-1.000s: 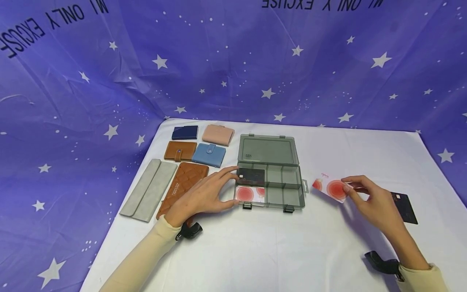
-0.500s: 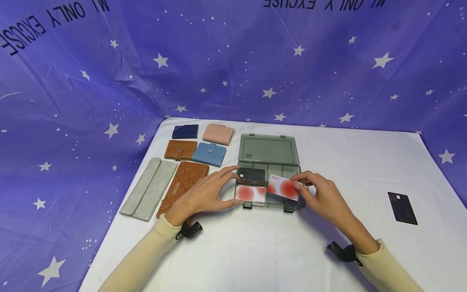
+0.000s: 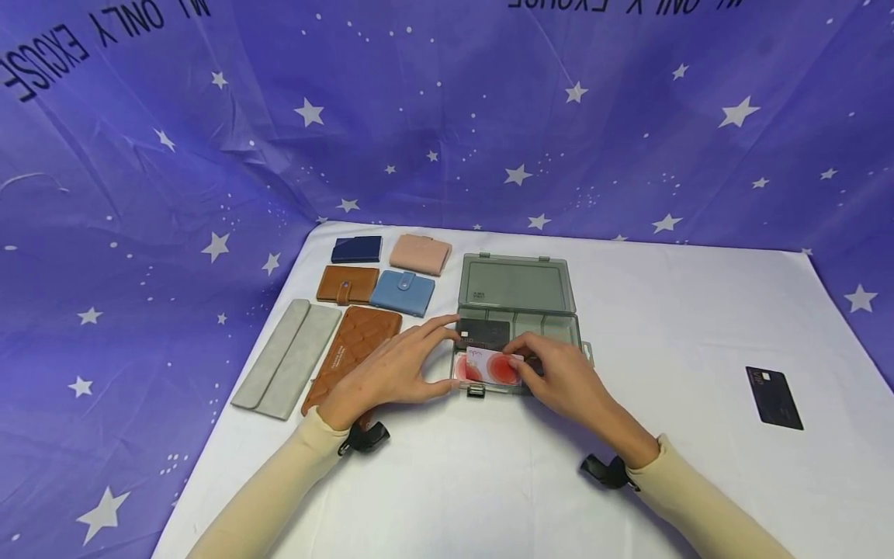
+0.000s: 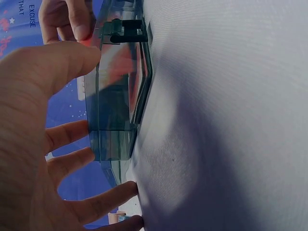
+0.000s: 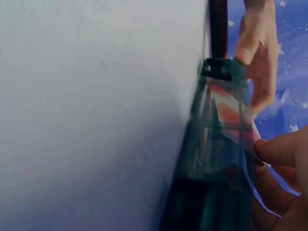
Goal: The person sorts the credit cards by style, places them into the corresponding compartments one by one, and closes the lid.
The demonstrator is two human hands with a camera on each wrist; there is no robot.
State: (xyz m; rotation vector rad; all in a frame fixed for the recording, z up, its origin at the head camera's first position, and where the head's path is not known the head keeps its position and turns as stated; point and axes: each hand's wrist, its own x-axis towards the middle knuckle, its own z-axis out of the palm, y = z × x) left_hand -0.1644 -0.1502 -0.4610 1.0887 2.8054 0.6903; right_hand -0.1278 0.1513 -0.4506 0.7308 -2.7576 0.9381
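Note:
A white card with red circles [image 3: 494, 366] is pinched between thumb and fingers of my right hand [image 3: 559, 373]. It overlaps the front left compartment of the green clear plastic box [image 3: 574, 330], where another red-and-white card [image 3: 459, 366] lies. In the right wrist view the pinched card [image 5: 236, 115] slants down inside the wall. A black card [image 3: 483, 334] lies in the back left compartment. My left hand [image 3: 394, 373] rests at the box's left end, fingers spread and fairly straight. Its thumb [image 4: 79, 60] touches the front rim and two fingertips touch the end wall.
A second black card [image 3: 775, 397] lies on the white cloth at right. To the left are a grey wallet [image 3: 286, 361], a quilted brown wallet [image 3: 356, 345], a brown snap wallet [image 3: 347, 284], blue [image 3: 403, 293], pink [image 3: 421, 255] and navy [image 3: 357, 249] ones. The box lid [image 3: 517, 283] is folded back.
My right hand has carried the red-and-white card leftward from beside the box to over its front left compartment. My left hand has stayed at the box's left end.

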